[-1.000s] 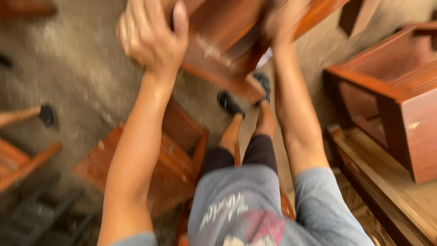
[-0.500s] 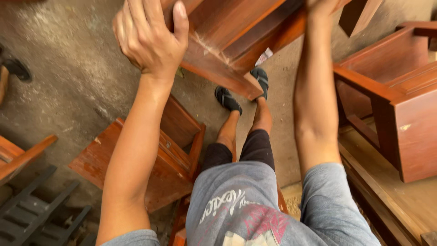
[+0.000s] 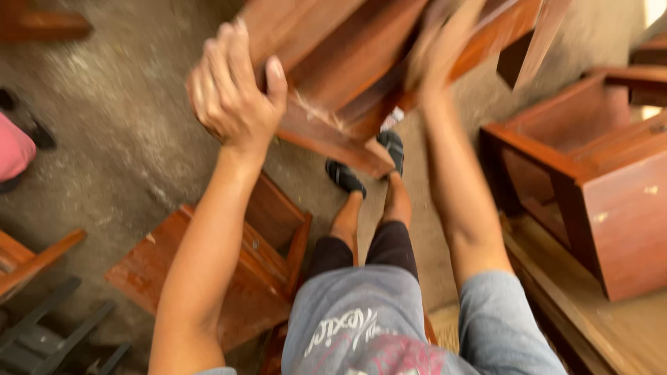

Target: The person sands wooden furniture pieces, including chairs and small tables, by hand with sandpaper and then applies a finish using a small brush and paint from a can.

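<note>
We have a reddish-brown wooden furniture frame point(image 3: 361, 76) lifted in front of us, above our legs and well off the concrete floor point(image 3: 118, 132). Our left hand point(image 3: 233, 90) is closed over the frame's left edge, fingers wrapped on top and thumb up against the side. Our right hand point(image 3: 445, 55) is on the frame's right part, but it is so blurred that we cannot tell how the fingers sit. Below the frame, left of our legs, another wooden piece point(image 3: 229, 271) lies flat on the floor; right of the frame stands a wooden box-like stool point(image 3: 590, 180). We judge this as mid-carry or mid-turn; the frame needs a steady two-handed hold.
</note>
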